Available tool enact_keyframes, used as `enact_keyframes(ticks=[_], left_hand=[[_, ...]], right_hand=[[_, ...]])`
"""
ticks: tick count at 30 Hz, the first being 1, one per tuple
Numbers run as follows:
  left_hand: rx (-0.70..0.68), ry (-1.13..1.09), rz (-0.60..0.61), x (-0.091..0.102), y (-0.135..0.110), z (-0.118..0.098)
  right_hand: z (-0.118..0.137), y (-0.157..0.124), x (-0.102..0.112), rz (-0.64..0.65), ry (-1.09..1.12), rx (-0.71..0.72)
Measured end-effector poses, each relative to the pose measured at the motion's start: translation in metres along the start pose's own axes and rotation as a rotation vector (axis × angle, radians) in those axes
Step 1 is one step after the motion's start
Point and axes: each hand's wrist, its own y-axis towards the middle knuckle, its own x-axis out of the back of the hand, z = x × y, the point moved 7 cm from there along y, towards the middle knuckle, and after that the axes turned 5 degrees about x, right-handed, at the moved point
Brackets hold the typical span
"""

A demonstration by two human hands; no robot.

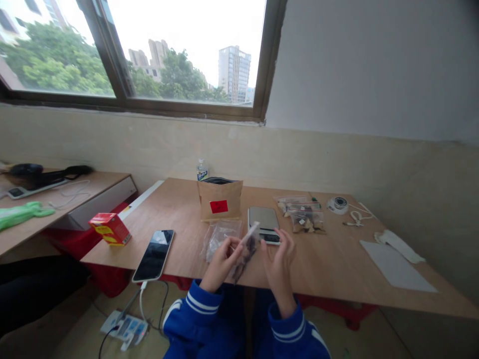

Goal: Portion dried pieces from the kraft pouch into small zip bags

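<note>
My left hand (223, 261) pinches a small clear plastic bag (245, 251) with dark pieces inside, held just off the table's near edge. My right hand (279, 264) is beside the bag, fingers apart and raised, not clearly gripping it. Behind the hands lies a small digital scale (264, 223). A heap of empty clear bags (220, 234) sits left of the scale. A brown paper pouch with a red label (220, 199) stands upright behind them. Filled clear bags (304, 213) lie to the right.
A phone (154, 255) on a cable lies at the left of the wooden table (329, 264), near a red box (110, 228). White paper (396, 267), a white cable (357, 215), a round white item (337, 205) and a bottle (202, 170) are also there. A second desk (56, 199) stands left.
</note>
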Motion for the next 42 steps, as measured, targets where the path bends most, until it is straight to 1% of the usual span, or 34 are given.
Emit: enact_keyframes(ticks=[1, 2, 3, 5, 7, 9, 11, 13, 15, 18, 22, 24, 28, 32, 36, 39, 42], left_hand=[[0.003, -0.036, -0.037, -0.002, 0.001, 0.002], [-0.001, -0.080, -0.057, -0.005, 0.002, 0.002], [-0.009, -0.135, -0.059, -0.009, 0.002, 0.002], [-0.020, -0.267, -0.013, -0.019, -0.001, 0.001], [-0.008, -0.394, 0.054, -0.027, -0.006, 0.001], [0.007, -0.499, 0.116, -0.032, -0.012, 0.000], [0.013, -0.584, 0.159, -0.035, -0.015, -0.001], [0.035, -0.626, 0.159, -0.036, -0.016, -0.002], [0.071, -0.591, 0.118, -0.036, -0.014, -0.001], [0.075, -0.436, 0.070, -0.036, -0.008, -0.003], [0.011, -0.175, -0.037, -0.029, 0.000, -0.006], [-0.021, -0.051, -0.067, -0.026, 0.003, -0.006], [-0.105, 0.107, -0.021, -0.025, 0.006, -0.009], [-0.132, 0.156, -0.012, -0.021, 0.005, -0.009], [-0.159, 0.185, 0.009, -0.017, 0.004, -0.012], [-0.199, 0.226, 0.024, -0.016, 0.004, -0.014], [-0.214, 0.252, 0.057, -0.020, 0.004, -0.016]], right_hand=[[0.006, -0.004, -0.003, 0.001, -0.024, 0.026], [0.012, -0.008, -0.010, 0.051, -0.006, 0.034], [0.016, -0.011, -0.018, 0.128, 0.044, 0.021], [0.020, -0.019, -0.033, 0.293, 0.190, -0.061], [0.018, -0.023, -0.042, 0.386, 0.302, -0.161], [0.013, -0.021, -0.043, 0.397, 0.348, -0.210], [0.008, -0.017, -0.041, 0.370, 0.365, -0.210], [0.003, -0.014, -0.038, 0.339, 0.383, -0.215], [-0.002, -0.014, -0.036, 0.312, 0.399, -0.237], [-0.004, -0.017, -0.035, 0.287, 0.422, -0.282], [0.005, -0.019, -0.042, 0.388, 0.513, -0.274], [0.008, -0.017, -0.042, 0.399, 0.556, -0.271], [0.002, -0.015, -0.039, 0.371, 0.626, -0.338], [0.000, -0.013, -0.038, 0.390, 0.653, -0.354], [0.002, -0.009, -0.036, 0.408, 0.596, -0.317], [0.002, -0.006, -0.033, 0.375, 0.505, -0.271], [-0.002, -0.006, -0.030, 0.338, 0.449, -0.259]])
